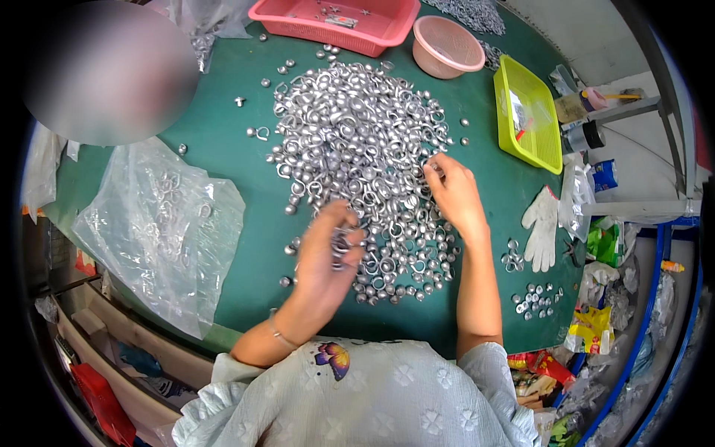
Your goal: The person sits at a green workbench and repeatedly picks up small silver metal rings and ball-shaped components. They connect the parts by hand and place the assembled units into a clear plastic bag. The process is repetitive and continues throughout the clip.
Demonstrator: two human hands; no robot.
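Note:
A broad heap of shiny silver metal pieces point(357, 127), rounded knobs with open ring-like loops, lies on the green tabletop point(253, 283). At the heap's near left edge my left hand point(322, 257) is curled around several of the metal pieces point(341, 246), slightly blurred. My right hand point(456, 195) reaches to the heap's right edge, thumb and fingertips drawn together against the pieces there. Whatever those fingertips grip is too small to make out.
A clear plastic bag point(167, 231) with some pieces lies left. Behind the heap stand a red basket point(342, 26) and a pink bowl point(447, 48). On the right are a yellow-green basket point(529, 112), a white glove point(542, 227) and small groups of pieces point(536, 300).

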